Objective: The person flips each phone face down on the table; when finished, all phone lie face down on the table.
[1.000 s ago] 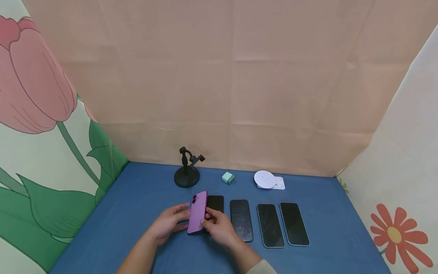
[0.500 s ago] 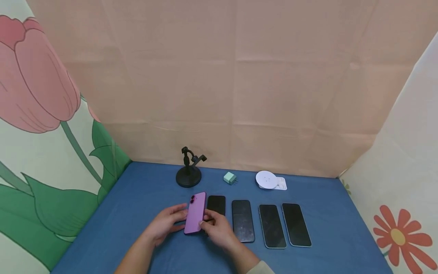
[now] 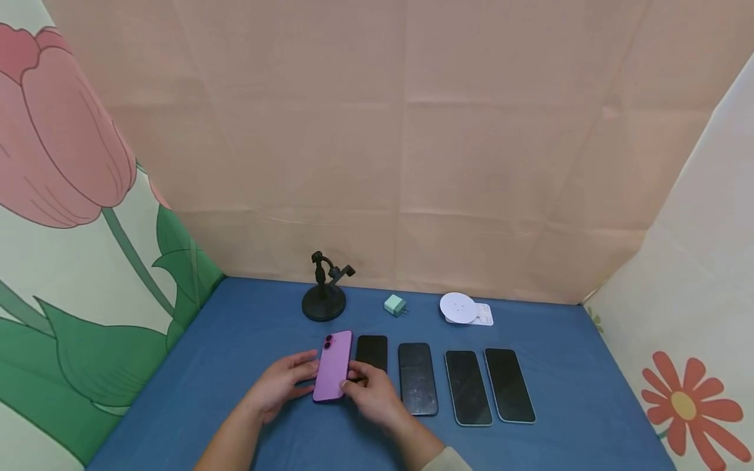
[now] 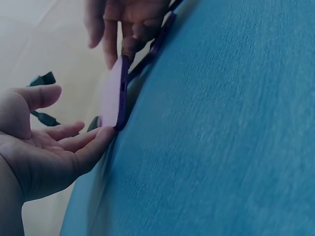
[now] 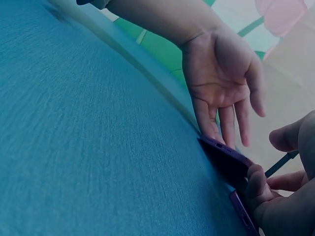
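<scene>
A purple smartphone (image 3: 334, 366) lies back up and tilted, its left long edge low on the blue cloth and its right edge raised. My right hand (image 3: 374, 392) grips that raised edge near the lower corner; in the right wrist view the dark screen side shows beneath. On the other side my left hand (image 3: 284, 384) has its fingers extended, fingertips (image 4: 104, 132) right at the phone's left edge, thumb lifted away. Close to the right hand lies a phone with a black screen (image 3: 372, 350), partly hidden by that hand.
Rightward lie three more dark-screened phones (image 3: 417, 379), (image 3: 468, 388), (image 3: 510, 386) in a row. Behind stand a black holder on a round base (image 3: 323, 303), a mint-green plug adapter (image 3: 395, 305) and a white disc (image 3: 459, 308) over a white card. Fabric walls enclose the blue cloth (image 3: 565, 366).
The purple phone has shifted slightly left, its raised edge tilting lower toward the cloth. Both hands have moved a little left with it.
</scene>
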Tool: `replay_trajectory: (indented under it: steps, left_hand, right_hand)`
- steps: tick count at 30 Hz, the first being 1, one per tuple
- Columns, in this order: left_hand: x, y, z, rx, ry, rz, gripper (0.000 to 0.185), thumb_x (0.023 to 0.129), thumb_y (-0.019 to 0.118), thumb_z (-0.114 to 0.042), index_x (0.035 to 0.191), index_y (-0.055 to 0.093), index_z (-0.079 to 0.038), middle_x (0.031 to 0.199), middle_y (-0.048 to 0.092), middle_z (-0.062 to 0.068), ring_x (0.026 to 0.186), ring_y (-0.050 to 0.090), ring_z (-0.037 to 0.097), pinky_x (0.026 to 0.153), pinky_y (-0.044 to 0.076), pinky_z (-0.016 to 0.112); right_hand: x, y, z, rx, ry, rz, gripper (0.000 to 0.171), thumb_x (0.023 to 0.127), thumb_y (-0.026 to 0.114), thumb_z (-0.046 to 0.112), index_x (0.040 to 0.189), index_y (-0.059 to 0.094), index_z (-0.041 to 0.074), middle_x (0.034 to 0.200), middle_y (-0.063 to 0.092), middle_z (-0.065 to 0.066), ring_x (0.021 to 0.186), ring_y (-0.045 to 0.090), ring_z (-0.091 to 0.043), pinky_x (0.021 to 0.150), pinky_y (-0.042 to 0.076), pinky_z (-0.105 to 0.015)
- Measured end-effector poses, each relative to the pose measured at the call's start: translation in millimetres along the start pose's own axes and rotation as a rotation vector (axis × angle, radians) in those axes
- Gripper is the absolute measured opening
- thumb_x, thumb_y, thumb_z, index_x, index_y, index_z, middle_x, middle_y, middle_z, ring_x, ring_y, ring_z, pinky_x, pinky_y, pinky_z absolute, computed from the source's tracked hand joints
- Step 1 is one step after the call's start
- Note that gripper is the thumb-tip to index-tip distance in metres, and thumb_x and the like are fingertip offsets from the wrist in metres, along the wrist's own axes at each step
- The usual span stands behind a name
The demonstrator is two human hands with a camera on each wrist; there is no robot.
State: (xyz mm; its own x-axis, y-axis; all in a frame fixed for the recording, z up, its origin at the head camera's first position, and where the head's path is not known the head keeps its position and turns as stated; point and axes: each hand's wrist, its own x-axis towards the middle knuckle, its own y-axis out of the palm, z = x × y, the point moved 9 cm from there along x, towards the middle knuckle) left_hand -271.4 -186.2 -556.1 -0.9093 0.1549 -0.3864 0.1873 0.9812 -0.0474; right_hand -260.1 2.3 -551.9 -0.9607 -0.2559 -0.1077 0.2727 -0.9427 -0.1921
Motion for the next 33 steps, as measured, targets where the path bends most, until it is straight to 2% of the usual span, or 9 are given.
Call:
replay_trajectory:
  steps: [10, 16, 23, 33]
  left_hand:
    - [-2.8, -10.7, -1.7, 0.018, -0.002, -0.037, 0.056, 0.106, 0.061, -0.022, 0.152, 0.045, 0.006, 0.155, 0.045, 0.027, 0.133, 0.054, 0.039, 0.102, 0.053, 0.054]
    - [-0.7, -12.6, -3.9, 0.045, 0.015, -0.033, 0.059, 0.105, 0.062, -0.025, 0.152, 0.044, 0.006, 0.155, 0.046, 0.027, 0.133, 0.054, 0.038, 0.103, 0.053, 0.055]
    - [0.3, -16.9, -7.2, 0.087, 0.039, -0.045, 0.058, 0.105, 0.062, -0.027, 0.151, 0.047, 0.004, 0.156, 0.046, 0.025, 0.135, 0.053, 0.039, 0.104, 0.05, 0.057]
    - [2.1, -16.7, -4.9, 0.077, 0.039, -0.048, 0.059, 0.104, 0.063, -0.024, 0.153, 0.044, 0.004, 0.152, 0.051, 0.024, 0.137, 0.052, 0.039, 0.105, 0.049, 0.058]
  right_hand:
    - [0.5, 6.7, 1.5, -0.034, 0.005, 0.025, 0.05, 0.093, 0.074, 0.016, 0.137, 0.062, -0.005, 0.113, 0.069, -0.011, 0.074, 0.058, -0.017, 0.06, 0.051, -0.028]
    - [1.5, 7.9, 4.8, -0.082, -0.016, 0.055, 0.051, 0.093, 0.075, 0.017, 0.137, 0.061, -0.005, 0.115, 0.07, -0.014, 0.071, 0.061, -0.015, 0.059, 0.053, -0.028]
    - [2.0, 13.3, 3.9, -0.074, 0.008, 0.151, 0.053, 0.097, 0.072, 0.021, 0.141, 0.058, -0.004, 0.124, 0.071, -0.014, 0.074, 0.068, -0.017, 0.066, 0.058, -0.031]
    - [1.9, 7.9, -0.1, -0.03, 0.023, 0.184, 0.053, 0.1, 0.069, 0.02, 0.144, 0.054, -0.004, 0.129, 0.069, -0.015, 0.082, 0.071, -0.023, 0.075, 0.062, -0.04]
